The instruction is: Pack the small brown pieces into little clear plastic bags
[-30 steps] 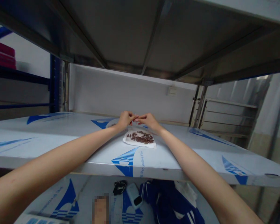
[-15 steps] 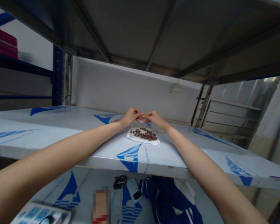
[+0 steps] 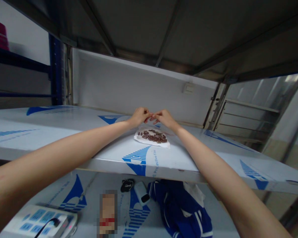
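My left hand point(image 3: 139, 116) and my right hand point(image 3: 165, 118) meet above the far side of the white shelf board, fingertips pinched close together. Whatever is between the fingers is too small to make out. Just below and in front of them lies a white sheet point(image 3: 139, 139), perhaps paper or cloth, with many small dark-brown pieces point(image 3: 152, 136) spread on it. Some of these look like oval loops; their kind is unclear. Neither hand touches the sheet, as far as I can see.
A metal shelf point(image 3: 144, 29) hangs overhead, and a wall with a switch point(image 3: 188, 88) stands behind. On the lower level lie a power strip point(image 3: 43, 219) with a black cable, a light-blue device point(image 3: 141, 192), a small black item point(image 3: 127, 185) and blue clothing point(image 3: 180, 211).
The view has tilted down slightly. A clear, shiny bit seen below my fingertips earlier no longer shows plainly. My hands stay together, and the sheet of brown pieces looks the same.
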`<state>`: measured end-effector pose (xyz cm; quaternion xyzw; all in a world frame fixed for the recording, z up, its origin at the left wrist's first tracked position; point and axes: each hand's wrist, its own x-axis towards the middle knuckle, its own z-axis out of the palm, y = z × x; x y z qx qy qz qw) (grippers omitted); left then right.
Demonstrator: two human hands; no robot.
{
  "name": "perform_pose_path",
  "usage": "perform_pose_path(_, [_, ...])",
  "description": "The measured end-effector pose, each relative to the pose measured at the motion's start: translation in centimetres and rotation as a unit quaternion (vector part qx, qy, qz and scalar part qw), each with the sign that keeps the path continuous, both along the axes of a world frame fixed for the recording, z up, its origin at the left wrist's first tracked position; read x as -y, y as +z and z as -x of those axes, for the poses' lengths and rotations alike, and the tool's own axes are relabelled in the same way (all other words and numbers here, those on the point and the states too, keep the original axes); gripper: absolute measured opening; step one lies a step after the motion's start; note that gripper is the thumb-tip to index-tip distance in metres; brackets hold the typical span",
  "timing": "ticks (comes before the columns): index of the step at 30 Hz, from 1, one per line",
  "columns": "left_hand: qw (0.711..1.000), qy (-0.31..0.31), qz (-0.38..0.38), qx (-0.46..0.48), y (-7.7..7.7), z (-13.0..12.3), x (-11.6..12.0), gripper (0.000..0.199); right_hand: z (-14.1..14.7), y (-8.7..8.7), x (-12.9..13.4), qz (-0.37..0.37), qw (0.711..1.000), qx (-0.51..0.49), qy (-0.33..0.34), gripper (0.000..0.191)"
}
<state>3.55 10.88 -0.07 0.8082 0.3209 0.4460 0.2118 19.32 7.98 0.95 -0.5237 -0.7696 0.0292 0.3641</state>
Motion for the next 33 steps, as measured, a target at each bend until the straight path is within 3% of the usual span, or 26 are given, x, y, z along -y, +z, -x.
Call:
perform_pose_path(3, [0.998,-0.016,0.028,-0.047,0.1,0.4,0.1,0.032,-0.7,0.3,0.6,-0.036,0.993,0.063,-0.088,0.023])
perform_pose_path(6, [0.993,0.034,0.002,-0.113,0.3,0.8,0.3,0.028,-1.0,0.3,0.8,-0.018,0.993,0.061,-0.095,0.021])
perform_pose_path(10, [0.971,0.152,-0.158,-0.099,0.1,1.0,0.6,0.028,-0.3,0.0,0.5,-0.034,0.995,0.005,-0.091,0.024])
perform_pose_path(15, [0.931,0.133,-0.313,-0.132,-1.0,0.3,0.3,0.065,0.4,0.0,0.2,-0.014,0.992,-0.106,-0.067,0.023])
perform_pose_path(19, [0.923,0.155,-0.309,-0.168,-1.3,0.1,0.3,0.064,0.3,-0.1,0.0,-0.012,0.989,-0.134,-0.059,0.022])
perform_pose_path(28, [0.942,0.160,-0.258,-0.140,-0.5,0.3,0.6,0.059,0.0,-0.3,-0.8,0.004,0.985,-0.168,-0.024,0.022])
perform_pose_path(33, [0.944,0.179,-0.246,-0.130,-0.2,0.8,0.1,0.054,-0.9,0.2,-0.5,-0.028,0.984,-0.166,-0.065,0.035])
